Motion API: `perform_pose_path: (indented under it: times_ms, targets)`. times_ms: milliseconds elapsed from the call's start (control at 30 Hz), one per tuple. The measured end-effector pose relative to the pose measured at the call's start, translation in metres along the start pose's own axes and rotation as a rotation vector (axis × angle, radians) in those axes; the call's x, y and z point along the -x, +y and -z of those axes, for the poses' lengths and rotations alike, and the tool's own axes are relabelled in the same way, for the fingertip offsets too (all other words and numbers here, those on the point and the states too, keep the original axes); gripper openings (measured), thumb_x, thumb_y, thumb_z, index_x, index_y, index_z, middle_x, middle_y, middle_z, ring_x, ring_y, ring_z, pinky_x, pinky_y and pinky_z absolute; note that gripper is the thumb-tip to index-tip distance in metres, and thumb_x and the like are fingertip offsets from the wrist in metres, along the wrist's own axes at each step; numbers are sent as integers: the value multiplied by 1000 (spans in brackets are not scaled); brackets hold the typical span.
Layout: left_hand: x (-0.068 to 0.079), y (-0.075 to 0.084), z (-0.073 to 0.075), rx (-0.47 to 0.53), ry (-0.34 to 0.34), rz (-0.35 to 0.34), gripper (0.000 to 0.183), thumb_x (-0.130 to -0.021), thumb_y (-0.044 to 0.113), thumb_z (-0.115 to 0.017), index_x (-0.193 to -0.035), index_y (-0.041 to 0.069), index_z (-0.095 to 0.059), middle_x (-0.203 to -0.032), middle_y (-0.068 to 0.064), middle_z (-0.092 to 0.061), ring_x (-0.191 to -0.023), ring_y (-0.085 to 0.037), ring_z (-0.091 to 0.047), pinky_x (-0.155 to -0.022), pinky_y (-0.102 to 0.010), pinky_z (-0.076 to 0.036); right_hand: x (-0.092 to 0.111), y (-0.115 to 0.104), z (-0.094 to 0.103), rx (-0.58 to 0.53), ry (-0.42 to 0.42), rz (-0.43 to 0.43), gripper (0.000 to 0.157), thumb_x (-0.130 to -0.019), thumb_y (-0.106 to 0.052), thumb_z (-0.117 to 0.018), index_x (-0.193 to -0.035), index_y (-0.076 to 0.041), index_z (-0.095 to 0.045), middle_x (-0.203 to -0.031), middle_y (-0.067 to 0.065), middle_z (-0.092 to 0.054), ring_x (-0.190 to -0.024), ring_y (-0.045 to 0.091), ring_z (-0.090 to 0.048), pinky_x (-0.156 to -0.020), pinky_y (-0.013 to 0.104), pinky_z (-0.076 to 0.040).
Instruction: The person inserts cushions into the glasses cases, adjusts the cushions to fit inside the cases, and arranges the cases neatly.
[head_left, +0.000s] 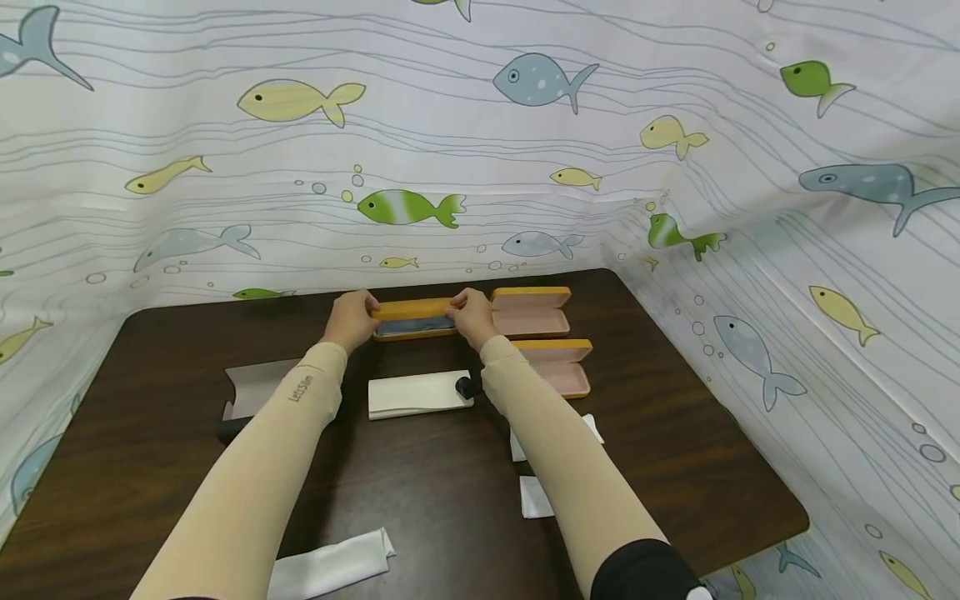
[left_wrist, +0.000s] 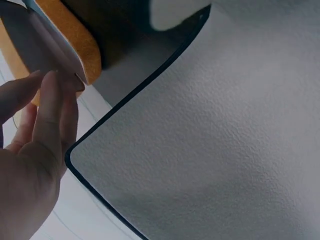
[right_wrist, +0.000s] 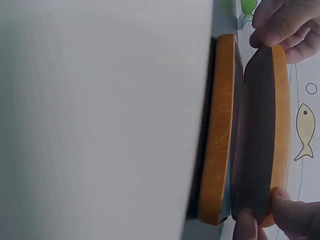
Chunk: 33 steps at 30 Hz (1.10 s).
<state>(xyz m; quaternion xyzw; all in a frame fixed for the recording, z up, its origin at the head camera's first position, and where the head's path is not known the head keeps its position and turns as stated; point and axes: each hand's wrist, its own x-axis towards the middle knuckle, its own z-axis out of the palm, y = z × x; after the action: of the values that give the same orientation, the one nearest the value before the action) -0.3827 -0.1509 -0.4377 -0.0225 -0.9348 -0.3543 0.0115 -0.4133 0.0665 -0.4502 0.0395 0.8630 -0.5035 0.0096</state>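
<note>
Case [head_left: 415, 335], orange, lies near table's [head_left: 435, 483] far edge; lid [head_left: 408, 310] raised, grey-blue contents [head_left: 414, 326] in base. Left hand [head_left: 349, 319] pinches lid's left end, right hand [head_left: 474, 317] its right end; paired end grips probably keep lid level and hinge untwisted. Pink-lined case [head_left: 530, 322], open, stands beside right hand; second pink-lined case [head_left: 569, 379], nearer front edge, presumably spaced for lid clearance.

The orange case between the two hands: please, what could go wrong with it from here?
The left hand and right hand pinch the raised lid at its ends, so either might get nipped if it closes. The right hand might also bump the open case beside it.
</note>
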Motion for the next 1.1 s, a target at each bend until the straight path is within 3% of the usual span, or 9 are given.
perform_pose_path:
  times_ms: [100, 233, 467, 633, 1100]
  targets:
    - [1, 0, 0, -31, -20, 0, 24, -95, -4, -63, -118, -10, -62, -121, -29, -60, -107, -41, -60, -92, -49, -54, 2, 1, -1, 26, 0, 15, 16, -94, -5, -73, -108, -4, -67, -109, 13, -63, -86, 22, -60, -71, 29, -53]
    - [1, 2, 0, -108, -33, -27, 23, -94, -6, -62, -117, -10, -62, -117, -28, -62, -104, -40, -61, -90, -50, -53, 4, 1, -3, 164, 26, 74, 14, -95, -9, -73, -108, -6, -67, -104, 10, -64, -85, 21, -60, -71, 28, -52]
    - [1, 6, 0, -183, -99, -37, 24, -95, 0, -64, -117, -10, -62, -120, -29, -62, -106, -41, -60, -95, -52, -51, 5, -2, -3, 385, 6, 92, 17, -98, -5, -63, -112, -8, -71, -113, 8, -69, -99, 24, -64, -85, 34, -56]
    - [2, 4, 1, -191, -102, -42, 25, -95, 2, -65, -117, -10, -63, -123, -30, -61, -111, -42, -59, -99, -53, -49, 3, 1, -5, 421, -27, 95, 17, -97, -6, -65, -113, -7, -72, -115, 10, -69, -100, 24, -63, -88, 34, -55]
    - [8, 0, 4, -164, -128, -50, 29, -98, 5, -64, -122, -10, -62, -127, -30, -60, -114, -42, -59, -99, -53, -49, 3, 1, -5, 380, -67, 102, 28, -96, 0, -61, -123, -2, -70, -123, 13, -67, -110, 27, -62, -95, 37, -53]
